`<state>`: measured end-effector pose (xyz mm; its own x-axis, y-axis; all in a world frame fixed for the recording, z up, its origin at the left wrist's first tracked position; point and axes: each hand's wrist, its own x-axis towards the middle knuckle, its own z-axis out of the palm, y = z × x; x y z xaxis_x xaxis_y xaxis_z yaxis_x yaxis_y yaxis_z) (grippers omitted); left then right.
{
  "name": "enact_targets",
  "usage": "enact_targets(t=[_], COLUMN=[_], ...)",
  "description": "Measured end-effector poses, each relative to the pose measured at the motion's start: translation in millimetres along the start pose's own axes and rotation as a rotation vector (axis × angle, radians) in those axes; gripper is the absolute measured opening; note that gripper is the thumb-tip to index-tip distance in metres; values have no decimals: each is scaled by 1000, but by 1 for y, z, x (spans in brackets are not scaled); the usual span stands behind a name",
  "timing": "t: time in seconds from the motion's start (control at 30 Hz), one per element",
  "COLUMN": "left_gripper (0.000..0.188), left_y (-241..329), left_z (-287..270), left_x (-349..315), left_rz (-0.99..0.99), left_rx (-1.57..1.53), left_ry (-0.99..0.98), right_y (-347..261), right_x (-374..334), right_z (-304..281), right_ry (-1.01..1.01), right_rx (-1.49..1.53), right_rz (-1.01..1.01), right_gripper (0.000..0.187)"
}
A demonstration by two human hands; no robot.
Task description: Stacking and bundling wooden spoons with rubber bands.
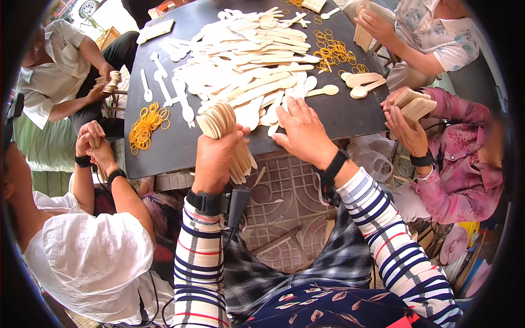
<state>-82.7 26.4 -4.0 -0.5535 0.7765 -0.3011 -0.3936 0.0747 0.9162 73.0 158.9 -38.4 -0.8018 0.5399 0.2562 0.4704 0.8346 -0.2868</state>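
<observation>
My left hand [214,158] is wrapped round a thick bundle of wooden spoons [219,120], their rounded bowls pointing up and the handles hanging below my fist. It is at the near edge of a dark table [175,139]. Across that edge reaches my right hand [303,131], fingers stretched out and thumb apart, its fingertips at the near side of a big loose heap of pale wooden spoons [251,65]. I see nothing gripped in it, though what lies under the palm is hidden.
Yellow rubber bands [147,128] lie in a heap at the left, more rubber bands [332,52] at the far right. A few loose spoons [363,83] rest near the right edge. Co-workers sit around, several holding spoon bundles; one person's hands [407,123] are close on my right. Below is paved floor [284,208].
</observation>
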Motion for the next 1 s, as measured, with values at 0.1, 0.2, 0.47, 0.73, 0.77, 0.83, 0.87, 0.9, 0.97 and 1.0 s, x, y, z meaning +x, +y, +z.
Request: enact_targets(t=[0.1, 0.2, 0.47, 0.73, 0.77, 0.83, 0.87, 0.9, 0.97, 1.0], left_gripper=[20, 21, 18, 18, 18, 18, 18, 19, 20, 22], left_y=[-6, -9, -21, -18, -17, -13, -13, -14, -15, -16], left_z=[3, 5, 14, 24, 25, 25, 26, 27, 28, 28], left_x=[1, 2, 9, 11, 12, 14, 15, 16, 16, 16], left_rz=[-17, -91, -89, -76, -60, -57, -57, -35, -13, -25], left_rx=[14, 61, 109, 143, 118, 80, 78, 44, 9, -31], left_ry=[-40, -87, -72, -47, -48, -40, -38, -51, -63, -71], right_y=[-2, 4, 57, 61, 62, 62, 62, 62, 71, 75], right_x=[-12, -18, -9, 8, 9, 13, 14, 14, 10, 7], right_z=[-7, -18, -38, -25, -24, -26, -29, -30, -32, -35], right_ry=[-37, -96, 21, -67, -58, -49, -95, -141, -121, -98], right_rx=[0, 33, 123, -31, -35, -37, -43, -48, 42, 129], right_rz=[30, 72, 345, 557, 584, 608, 642, 675, 655, 637], right_gripper=[54, 51, 17, 22, 20, 19, 20, 21, 21, 21])
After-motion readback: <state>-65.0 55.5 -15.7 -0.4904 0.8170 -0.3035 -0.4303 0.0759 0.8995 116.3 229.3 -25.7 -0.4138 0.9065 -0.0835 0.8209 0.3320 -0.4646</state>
